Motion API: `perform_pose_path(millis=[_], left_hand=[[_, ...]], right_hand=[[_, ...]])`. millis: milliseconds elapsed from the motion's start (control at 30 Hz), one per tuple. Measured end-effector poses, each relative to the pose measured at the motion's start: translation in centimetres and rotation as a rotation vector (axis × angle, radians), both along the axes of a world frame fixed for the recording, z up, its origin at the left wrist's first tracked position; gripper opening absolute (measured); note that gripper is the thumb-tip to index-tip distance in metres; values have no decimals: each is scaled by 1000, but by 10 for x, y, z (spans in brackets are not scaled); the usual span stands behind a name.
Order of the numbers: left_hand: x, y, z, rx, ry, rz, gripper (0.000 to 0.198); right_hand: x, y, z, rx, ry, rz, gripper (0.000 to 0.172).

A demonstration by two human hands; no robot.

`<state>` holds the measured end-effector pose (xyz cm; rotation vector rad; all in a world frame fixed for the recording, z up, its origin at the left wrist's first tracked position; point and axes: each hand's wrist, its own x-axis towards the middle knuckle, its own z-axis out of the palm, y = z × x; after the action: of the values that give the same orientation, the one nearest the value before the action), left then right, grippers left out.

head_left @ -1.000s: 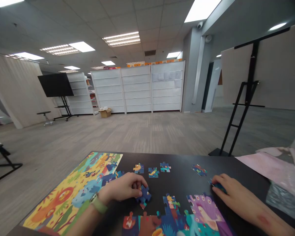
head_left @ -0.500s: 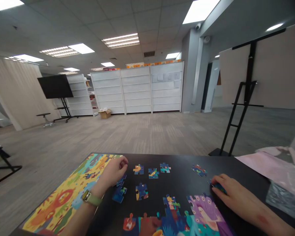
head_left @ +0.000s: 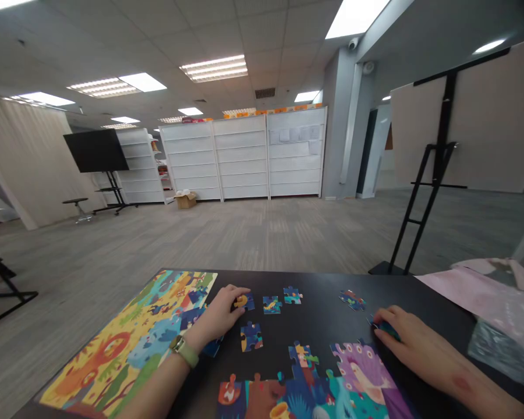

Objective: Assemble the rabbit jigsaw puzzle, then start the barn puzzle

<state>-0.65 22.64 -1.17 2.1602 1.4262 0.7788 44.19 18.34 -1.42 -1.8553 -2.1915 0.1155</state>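
Since half a second ago, the left hand (head_left: 218, 317) has slid right, off the far edge of the colourful lion picture (head_left: 126, 343) and onto the nearest loose piece. Its fingers lie stretched out and uncurled, with the tips resting on the orange-marked piece (head_left: 245, 302) in the far row on the black table (head_left: 323, 323). It touches that piece rather than gripping it. A blue piece (head_left: 250, 336) lies just nearer, and two more pieces (head_left: 272, 304) sit to the right in the same row.

A light pinch at the orange-marked piece's edges, I judge, would move it without nudging those neighbours.

The joined section (head_left: 332, 390) spans the near edge. Far right, the right hand (head_left: 404, 340) has stayed put, fingers curved over a teal piece (head_left: 385, 328). Whether it pinches the piece or only covers it, I cannot tell.
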Motion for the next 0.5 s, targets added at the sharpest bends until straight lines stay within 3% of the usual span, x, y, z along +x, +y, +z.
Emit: perform_pose_path(millis=[67,167,233,400,500], left_hand=[[-2,1,1,-37,-83,-2,50],[6,-2,3,-123,-234,-32,35],[19,-9,5,-212,-337,-89,32],[59,-40,8,-431,-482,-231,49],[70,-52,13,-473,-468,-247,40]], right_hand=[[-1,-1,3,-15,-7,4,27],[-2,-2,6,-19,-3,-10,25],[-4,-3,7,-9,3,-23,24],[-5,-5,7,-16,-16,-23,24],[-6,-6,8,-26,-34,-25,26]])
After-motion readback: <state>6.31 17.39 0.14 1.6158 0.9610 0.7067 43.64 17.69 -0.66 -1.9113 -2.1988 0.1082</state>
